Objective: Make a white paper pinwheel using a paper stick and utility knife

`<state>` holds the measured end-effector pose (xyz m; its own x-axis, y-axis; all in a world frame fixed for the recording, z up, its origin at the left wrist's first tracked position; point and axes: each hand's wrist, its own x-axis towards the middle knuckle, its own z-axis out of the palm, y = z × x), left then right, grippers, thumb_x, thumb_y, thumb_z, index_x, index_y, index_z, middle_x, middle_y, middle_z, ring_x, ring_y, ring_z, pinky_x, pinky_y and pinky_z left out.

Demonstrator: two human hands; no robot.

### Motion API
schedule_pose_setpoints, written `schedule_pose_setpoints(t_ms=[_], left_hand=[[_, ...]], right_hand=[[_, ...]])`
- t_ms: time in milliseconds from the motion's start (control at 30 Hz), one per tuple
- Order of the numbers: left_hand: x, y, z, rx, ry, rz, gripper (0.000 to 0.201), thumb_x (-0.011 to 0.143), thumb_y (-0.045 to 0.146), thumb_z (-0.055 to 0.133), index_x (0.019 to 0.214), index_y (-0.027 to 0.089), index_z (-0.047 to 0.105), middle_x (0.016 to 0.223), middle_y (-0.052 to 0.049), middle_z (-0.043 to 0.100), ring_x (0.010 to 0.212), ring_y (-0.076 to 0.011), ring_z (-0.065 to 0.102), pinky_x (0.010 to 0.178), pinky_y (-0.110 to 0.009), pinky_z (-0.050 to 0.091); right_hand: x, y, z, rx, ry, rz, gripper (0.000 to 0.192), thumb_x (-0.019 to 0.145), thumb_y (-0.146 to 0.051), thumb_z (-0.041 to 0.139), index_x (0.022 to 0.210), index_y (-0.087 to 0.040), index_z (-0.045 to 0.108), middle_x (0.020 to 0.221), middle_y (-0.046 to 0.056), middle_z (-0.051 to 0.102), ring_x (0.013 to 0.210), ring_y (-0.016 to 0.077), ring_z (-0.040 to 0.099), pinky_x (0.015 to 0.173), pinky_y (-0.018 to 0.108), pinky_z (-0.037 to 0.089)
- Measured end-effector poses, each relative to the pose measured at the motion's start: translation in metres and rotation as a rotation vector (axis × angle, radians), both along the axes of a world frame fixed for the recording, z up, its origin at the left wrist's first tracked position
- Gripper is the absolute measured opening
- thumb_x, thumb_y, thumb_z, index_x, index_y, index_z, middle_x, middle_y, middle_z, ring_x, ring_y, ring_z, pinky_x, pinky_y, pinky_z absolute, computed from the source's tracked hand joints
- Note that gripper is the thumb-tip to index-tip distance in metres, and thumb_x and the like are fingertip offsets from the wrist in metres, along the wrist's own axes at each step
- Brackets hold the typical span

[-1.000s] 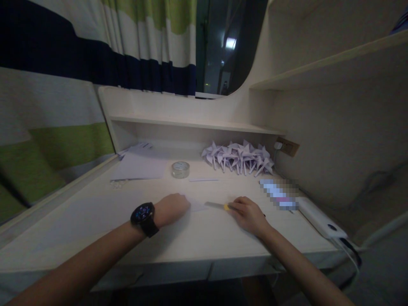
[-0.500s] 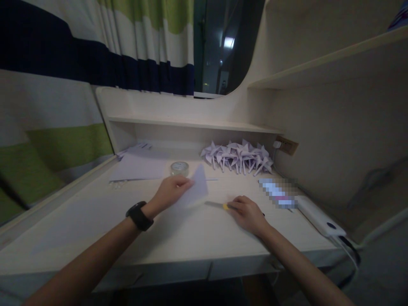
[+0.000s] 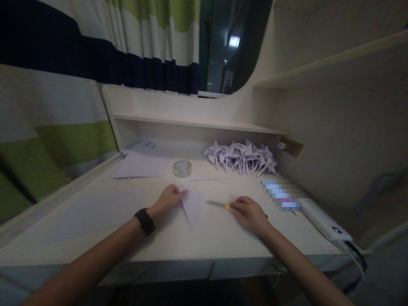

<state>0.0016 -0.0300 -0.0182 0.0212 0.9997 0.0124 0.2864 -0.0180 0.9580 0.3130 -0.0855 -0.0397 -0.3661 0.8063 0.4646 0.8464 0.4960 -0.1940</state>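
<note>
Striped curtain (image 3: 95, 55) (navy, green, white)

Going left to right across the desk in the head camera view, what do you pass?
Flat pale paper sheets → left hand → folded white paper triangle → right hand holding a yellow-handled blade → white power bank.

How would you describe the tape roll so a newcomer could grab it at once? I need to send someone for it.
Start at the pale desk and look toward its back, below the low shelf. The tape roll lies flat between the loose paper sheets and the heap of folded paper pinwheels. It is the only round, clear thing there.
</note>
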Motion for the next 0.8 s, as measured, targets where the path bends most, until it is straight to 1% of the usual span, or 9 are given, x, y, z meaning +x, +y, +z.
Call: schedule_pose_setpoints(t_ms=[100,200,300,367,433,500,600,667,800], left_hand=[[-0.009,-0.002,0.007,0.09,0.43,-0.007,0.028,0.078,0.044,0.055,0.068,0.021,0.041,0.058,-0.001,0.053,0.055,-0.0172,0.051,0.052,-0.028,0.034],[-0.014,-0.011,0.023,0.342,0.886,-0.069,0.013,0.08,0.031,0.049,0.075,0.02,0.047,0.07,-0.005,0.06,0.063,-0.0203,0.056,0.055,-0.03,0.032],[-0.013,-0.023,0.038,0.456,1.206,-0.023,0.019,0.085,0.03,0.043,0.091,0.017,0.054,0.074,-0.009,0.064,0.065,-0.0249,0.06,0.056,-0.032,0.034],[-0.009,-0.027,0.045,0.497,1.323,-0.016,0.024,0.087,0.028,0.039,0.095,0.015,0.057,0.074,-0.011,0.065,0.066,-0.0274,0.062,0.058,-0.034,0.037],[-0.002,-0.026,0.049,0.584,1.336,-0.065,0.028,0.09,0.029,0.036,0.094,0.014,0.058,0.078,-0.013,0.066,0.072,-0.0285,0.063,0.06,-0.036,0.04],[0.006,-0.021,0.046,0.704,1.266,-0.172,0.033,0.093,0.035,0.035,0.097,0.014,0.06,0.088,-0.014,0.066,0.082,-0.0286,0.063,0.068,-0.038,0.043],[0.02,-0.009,0.032,0.834,1.137,-0.35,0.041,0.094,0.043,0.039,0.118,0.015,0.057,0.111,-0.014,0.064,0.104,-0.0283,0.058,0.088,-0.041,0.042],[0.027,-0.003,0.018,0.817,1.111,-0.375,0.047,0.093,0.047,0.04,0.127,0.018,0.053,0.121,-0.014,0.061,0.11,-0.0298,0.055,0.091,-0.043,0.04],[0.032,-0.004,-0.004,0.751,1.093,-0.388,0.054,0.091,0.051,0.042,0.132,0.017,0.049,0.118,-0.015,0.062,0.108,-0.0305,0.055,0.09,-0.044,0.04]], right_hand=[[-0.001,0.0,0.0,0.001,0.002,-0.007,0.023,0.091,-0.033,0.056,0.103,-0.023,0.073,0.092,0.008,0.067,0.086,0.0211,0.061,0.078,0.032,0.049],[-0.002,0.0,0.001,0.008,-0.001,-0.004,0.023,0.091,-0.032,0.056,0.102,-0.022,0.073,0.091,0.008,0.067,0.086,0.0208,0.061,0.078,0.032,0.049],[-0.002,0.0,0.001,0.013,-0.005,-0.007,0.023,0.091,-0.032,0.055,0.101,-0.022,0.073,0.091,0.008,0.067,0.086,0.0209,0.061,0.077,0.032,0.049],[-0.002,0.0,0.001,0.014,-0.008,-0.008,0.023,0.091,-0.032,0.055,0.102,-0.022,0.073,0.092,0.008,0.067,0.085,0.0208,0.061,0.077,0.032,0.049],[-0.001,0.0,0.001,0.012,-0.013,-0.003,0.023,0.091,-0.032,0.055,0.102,-0.022,0.073,0.092,0.008,0.066,0.086,0.0206,0.06,0.077,0.032,0.048],[-0.001,0.0,0.001,0.01,-0.022,-0.002,0.023,0.091,-0.031,0.054,0.102,-0.022,0.073,0.091,0.008,0.066,0.086,0.0204,0.061,0.078,0.031,0.048],[-0.002,0.0,0.001,0.013,-0.036,-0.014,0.023,0.091,-0.032,0.054,0.102,-0.022,0.073,0.091,0.008,0.067,0.086,0.0205,0.061,0.078,0.031,0.048],[-0.003,0.0,0.001,0.018,-0.044,-0.031,0.024,0.091,-0.033,0.054,0.102,-0.023,0.073,0.091,0.008,0.067,0.086,0.0205,0.061,0.078,0.031,0.048],[-0.004,-0.001,0.001,0.01,-0.048,-0.075,0.024,0.092,-0.034,0.054,0.102,-0.023,0.073,0.091,0.007,0.067,0.087,0.0206,0.061,0.078,0.031,0.048]])
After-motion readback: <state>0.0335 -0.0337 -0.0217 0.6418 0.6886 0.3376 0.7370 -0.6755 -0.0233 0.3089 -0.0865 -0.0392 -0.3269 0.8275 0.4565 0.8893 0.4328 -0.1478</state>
